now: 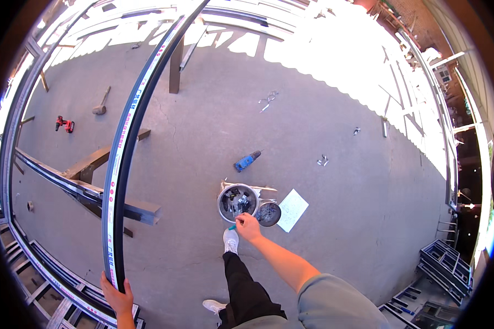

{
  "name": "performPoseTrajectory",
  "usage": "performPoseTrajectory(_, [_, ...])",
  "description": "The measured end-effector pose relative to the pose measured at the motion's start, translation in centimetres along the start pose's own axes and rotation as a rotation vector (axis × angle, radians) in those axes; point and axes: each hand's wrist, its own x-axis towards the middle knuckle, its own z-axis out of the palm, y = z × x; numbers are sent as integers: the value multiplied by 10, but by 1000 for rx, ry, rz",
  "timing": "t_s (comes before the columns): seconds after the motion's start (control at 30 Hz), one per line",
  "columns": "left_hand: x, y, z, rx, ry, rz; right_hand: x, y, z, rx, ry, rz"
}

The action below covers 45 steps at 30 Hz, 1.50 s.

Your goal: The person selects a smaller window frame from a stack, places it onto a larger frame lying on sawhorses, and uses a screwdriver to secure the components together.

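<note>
My left hand (117,296) is wrapped round the near end of a long dark metal frame bar (127,137), which carries a white printed protective strip. My right hand (248,226) reaches out in front of me with its fingers pinched together. A small teal piece (232,227) sticks out by those fingertips; its kind is too small to make out. Just beyond that hand is a round metal pot (220,207) with dark and silvery small parts in it. Beside the pot stands a smaller round tin (278,219) of what look like screws, partly covered by my right hand.
A blue cordless drill (247,161) lies past the pot, a white paper sheet (293,210) to its right. At the left are a red drill (65,124), a mallet (100,104) and wooden supports (93,162) under the frame. Stacked frames (447,268) stand at the right.
</note>
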Motion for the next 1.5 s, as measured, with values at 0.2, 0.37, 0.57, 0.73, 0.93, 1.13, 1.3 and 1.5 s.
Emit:
performPoseTrajectory(0.2, [-32, 17, -36, -164, 76, 153, -132, -153, -46, 376, -317, -95])
performPoseTrajectory(0.37, [-157, 34, -91, -509, -87, 525, -249, -261, -45, 857, -446, -69])
performPoseTrajectory(0.57, [-341, -68, -117, -1443, -320, 75, -425, -380, -4, 999, -576, 75])
performPoseTrajectory(0.73, [-426, -192, -150, -1735, -266, -177, -551, -439, 72, 976, -775, 264])
performPoseTrajectory(0.93, [-493, -311, -171, -1908, 48, -447, -605, -536, 155, 588, -1113, 111])
performPoseTrajectory(1.13, [-502, -399, -183, -1815, 365, -731, -596, -621, 230, 406, -1093, -122])
performPoseTrajectory(1.3, [-495, -503, -170, -1480, 424, -956, -569, -678, 326, 352, -1103, -112])
performPoseTrajectory(1.5, [-473, -620, -133, -1296, 498, -1186, -535, -748, 485, 292, -1098, -330])
